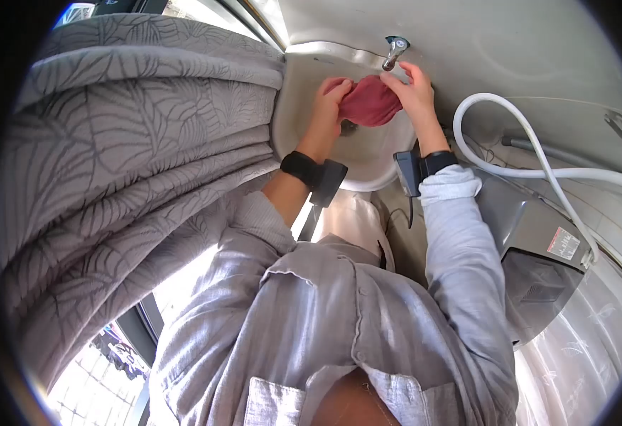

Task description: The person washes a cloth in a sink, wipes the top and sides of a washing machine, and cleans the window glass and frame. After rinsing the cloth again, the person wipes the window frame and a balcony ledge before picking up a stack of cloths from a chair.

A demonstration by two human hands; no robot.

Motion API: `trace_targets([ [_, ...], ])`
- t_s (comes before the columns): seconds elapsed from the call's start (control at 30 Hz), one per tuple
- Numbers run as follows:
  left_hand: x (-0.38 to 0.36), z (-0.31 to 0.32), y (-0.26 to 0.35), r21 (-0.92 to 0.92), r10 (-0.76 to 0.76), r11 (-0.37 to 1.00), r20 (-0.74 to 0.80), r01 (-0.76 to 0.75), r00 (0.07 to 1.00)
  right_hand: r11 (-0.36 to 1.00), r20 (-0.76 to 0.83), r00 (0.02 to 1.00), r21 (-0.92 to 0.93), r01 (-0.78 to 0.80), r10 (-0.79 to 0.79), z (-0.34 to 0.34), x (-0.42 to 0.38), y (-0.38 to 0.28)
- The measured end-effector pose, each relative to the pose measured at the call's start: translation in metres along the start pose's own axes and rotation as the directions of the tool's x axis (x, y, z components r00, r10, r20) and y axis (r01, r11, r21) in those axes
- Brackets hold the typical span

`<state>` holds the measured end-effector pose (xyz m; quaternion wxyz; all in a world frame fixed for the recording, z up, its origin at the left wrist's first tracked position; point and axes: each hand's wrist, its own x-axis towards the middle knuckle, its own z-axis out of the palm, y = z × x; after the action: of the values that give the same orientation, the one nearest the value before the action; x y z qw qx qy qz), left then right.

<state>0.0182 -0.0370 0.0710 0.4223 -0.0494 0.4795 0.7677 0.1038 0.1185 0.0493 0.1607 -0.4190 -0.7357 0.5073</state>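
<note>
Red cloth (pixel 369 101), one piece, is bunched between both hands over the white sink (pixel 368 167) near the top centre of the frame. The left hand (pixel 327 106) clutches its left side with fingers curled into the fabric; the right hand (pixel 415 89) grips its right side, fingers pinched on the edge just under the single metal tap (pixel 395 51). Each wrist carries one black band with a small device, two in all. One white hose (pixel 531 153) loops at the right, running over a grey machine (pixel 538 248). A grey leaf-patterned curtain (pixel 126 156) fills the left of the frame, close beside the left forearm. The grey shirt (pixel 339 319) covers the lower centre.
</note>
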Motion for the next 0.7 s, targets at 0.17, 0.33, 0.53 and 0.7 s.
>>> trace_targets([
  [0.17, -0.031, 0.002, 0.016, -0.236, -0.087, 0.963, 0.190, 0.132, 0.978, 0.353, 0.411, 0.895, 0.822, -0.447, 0.176, -0.015, -0.075, -0.044],
  [0.33, -0.058, 0.013, 0.025, -0.282, -0.168, 0.941, 0.086, 0.186, 0.982, 0.407, 0.280, 0.955, 0.864, -0.295, 0.097, -0.016, -0.089, -0.056],
  [0.53, -0.058, 0.016, 0.042, -0.243, -0.158, 0.947, 0.223, 0.211, 0.962, 0.343, 0.371, 0.928, 0.869, -0.357, 0.027, -0.022, -0.101, -0.086],
  [0.7, -0.086, 0.040, 0.070, 0.220, 0.221, 0.938, 0.213, -0.267, 0.952, 0.202, 0.327, 0.934, 0.914, -0.351, 0.144, -0.018, -0.106, -0.096],
])
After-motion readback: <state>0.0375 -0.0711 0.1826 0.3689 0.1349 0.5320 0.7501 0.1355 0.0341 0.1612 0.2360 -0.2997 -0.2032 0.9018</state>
